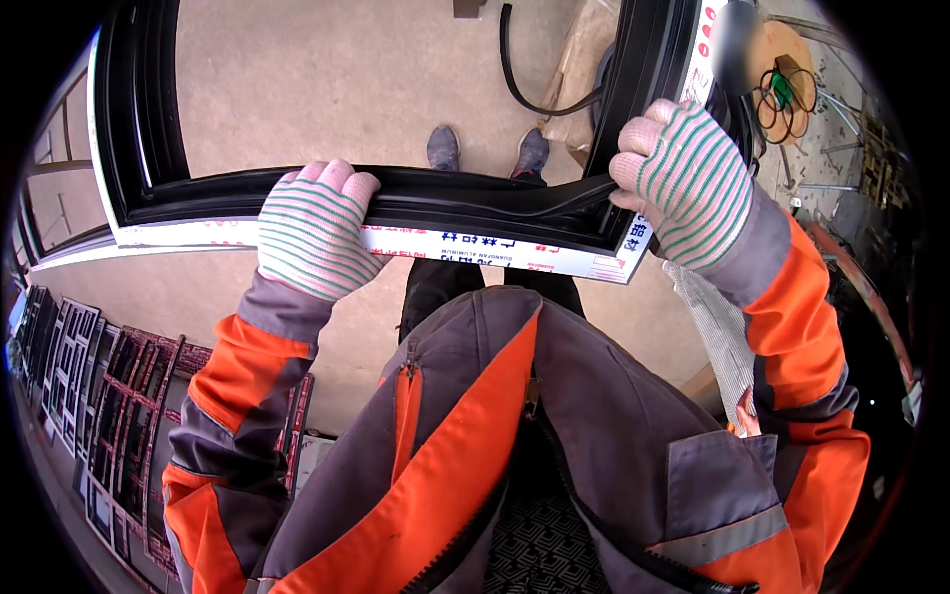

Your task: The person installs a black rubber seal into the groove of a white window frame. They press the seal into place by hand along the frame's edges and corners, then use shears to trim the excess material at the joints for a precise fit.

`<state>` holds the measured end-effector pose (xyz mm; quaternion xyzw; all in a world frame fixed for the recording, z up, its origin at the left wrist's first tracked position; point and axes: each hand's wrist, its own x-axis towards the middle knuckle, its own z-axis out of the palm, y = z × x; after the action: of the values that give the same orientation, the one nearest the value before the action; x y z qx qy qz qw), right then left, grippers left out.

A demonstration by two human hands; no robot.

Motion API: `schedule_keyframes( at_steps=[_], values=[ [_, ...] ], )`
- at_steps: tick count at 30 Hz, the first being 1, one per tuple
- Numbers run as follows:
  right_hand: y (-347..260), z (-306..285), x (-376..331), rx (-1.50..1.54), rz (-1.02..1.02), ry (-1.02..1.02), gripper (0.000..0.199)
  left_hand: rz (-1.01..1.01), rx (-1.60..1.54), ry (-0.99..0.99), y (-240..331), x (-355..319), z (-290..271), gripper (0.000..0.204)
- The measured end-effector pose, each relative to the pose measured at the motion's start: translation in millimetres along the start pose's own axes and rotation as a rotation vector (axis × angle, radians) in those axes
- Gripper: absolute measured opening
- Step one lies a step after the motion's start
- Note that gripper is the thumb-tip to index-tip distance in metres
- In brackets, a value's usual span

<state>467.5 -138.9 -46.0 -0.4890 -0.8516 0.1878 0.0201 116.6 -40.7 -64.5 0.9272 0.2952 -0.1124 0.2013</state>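
A black window frame [148,178] with white printed protective film on its outer side lies across in front of me. My left hand [319,230], in a striped knit glove, is closed over the near rail, its fingertips on the inner edge. A black rubber sealing strip [495,198] runs along that rail and rises out of it toward the right corner. There my right hand [688,183], gloved alike, is closed on the strip's raised part with bent fingers. The fingertips partly hide the strip at the grip.
Through the frame's opening show the floor, my shoes [444,148] and a loose curved black strip [515,74]. Long brown wrapped pieces [579,89] lie beyond it. At the right is a round tan board [787,74] with black loops. Racked frames [139,416] stand at the left.
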Motion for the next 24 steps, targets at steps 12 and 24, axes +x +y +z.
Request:
schedule_keyframes(
  at_steps=[12, 24],
  values=[
    [-5.1, -1.5, -1.1, 0.026, 0.078, -0.097, 0.024, 0.06, -0.026, -0.039, 23.9, 13.7, 5.3, 0.055],
    [-7.7, -3.7, 1.7, 0.05, 0.081, -0.116, 0.021, 0.065, -0.047, -0.025, 36.0, 20.0, 11.3, 0.052]
  ],
)
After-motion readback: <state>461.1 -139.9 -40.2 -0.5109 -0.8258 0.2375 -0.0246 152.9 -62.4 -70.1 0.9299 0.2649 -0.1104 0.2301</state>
